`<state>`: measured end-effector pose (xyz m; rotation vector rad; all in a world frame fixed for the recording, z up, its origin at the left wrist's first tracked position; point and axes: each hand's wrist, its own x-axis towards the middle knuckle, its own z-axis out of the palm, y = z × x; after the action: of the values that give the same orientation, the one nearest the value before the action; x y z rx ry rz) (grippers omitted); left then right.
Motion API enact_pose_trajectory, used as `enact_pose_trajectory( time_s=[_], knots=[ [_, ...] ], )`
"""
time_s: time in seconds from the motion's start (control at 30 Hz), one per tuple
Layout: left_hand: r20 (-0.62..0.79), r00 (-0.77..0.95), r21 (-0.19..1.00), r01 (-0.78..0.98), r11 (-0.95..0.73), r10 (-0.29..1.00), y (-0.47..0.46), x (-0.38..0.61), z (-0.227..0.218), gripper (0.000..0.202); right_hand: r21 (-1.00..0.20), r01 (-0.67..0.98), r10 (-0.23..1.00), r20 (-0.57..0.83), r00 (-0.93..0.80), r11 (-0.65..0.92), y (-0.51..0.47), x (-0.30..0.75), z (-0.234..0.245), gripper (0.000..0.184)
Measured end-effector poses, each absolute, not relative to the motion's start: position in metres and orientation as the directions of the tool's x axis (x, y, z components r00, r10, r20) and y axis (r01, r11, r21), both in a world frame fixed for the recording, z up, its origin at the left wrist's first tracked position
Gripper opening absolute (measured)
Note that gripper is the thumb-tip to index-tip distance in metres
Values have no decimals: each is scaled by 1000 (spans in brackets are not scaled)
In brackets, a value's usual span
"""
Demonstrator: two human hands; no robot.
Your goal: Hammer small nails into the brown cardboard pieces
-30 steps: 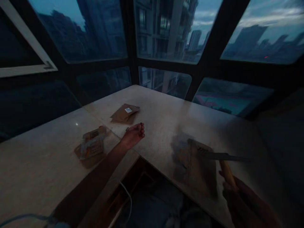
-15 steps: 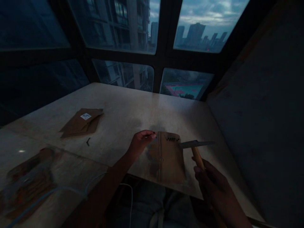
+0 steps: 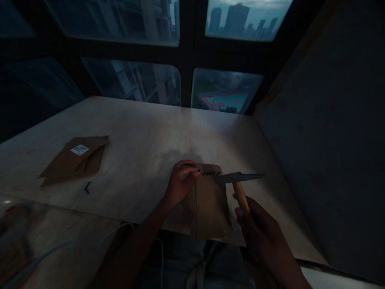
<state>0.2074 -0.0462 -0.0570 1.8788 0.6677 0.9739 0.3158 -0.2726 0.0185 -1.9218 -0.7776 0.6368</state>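
My right hand (image 3: 261, 228) is wrapped round the wooden handle of a hammer (image 3: 241, 196). The hammer's long dark head points left and right, level over the right side of a brown cardboard piece (image 3: 210, 208). This cardboard lies at the table's front edge, with a raised seam down its left part. Along its top runs a row of small dark zigzag pieces (image 3: 208, 174), too dim to name. My left hand (image 3: 179, 180) is closed in a pinch at the cardboard's upper left. Something small and dark shows at its fingertips; I cannot make out what.
Flat brown cardboard pieces (image 3: 75, 160) with a white label lie on the table (image 3: 135, 140) at left. A small bent dark piece (image 3: 87, 187) is near them. A pale cable (image 3: 60, 247) crosses the lower left. Windows stand behind, a wall (image 3: 325, 140) at right.
The camera view has tilted down and turned left-to-right, so the scene sits further left. My left hand has come closer to the row of zigzag pieces. The hammer stays in my right hand.
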Motion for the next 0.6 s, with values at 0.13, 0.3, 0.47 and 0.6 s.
enact_pose_trajectory(
  time_s=[0.13,0.3,0.47,0.6],
  knots=[
    [373,568,863,78,-500,733,-48,206,-56,10,-907,218,742,-137,656,-360,-269,316,18,51],
    [412,567,816,118,-565,713,-50,206,-56,14,-917,202,735,-130,665,-345,-267,315,15,48],
    [445,572,781,128,-611,690,-53,207,-56,17,-909,220,737,-127,663,-354,-265,312,18,50],
    [443,575,767,155,-623,688,-57,207,-52,18,-908,225,741,-124,660,-353,-261,311,25,48]
  ],
)
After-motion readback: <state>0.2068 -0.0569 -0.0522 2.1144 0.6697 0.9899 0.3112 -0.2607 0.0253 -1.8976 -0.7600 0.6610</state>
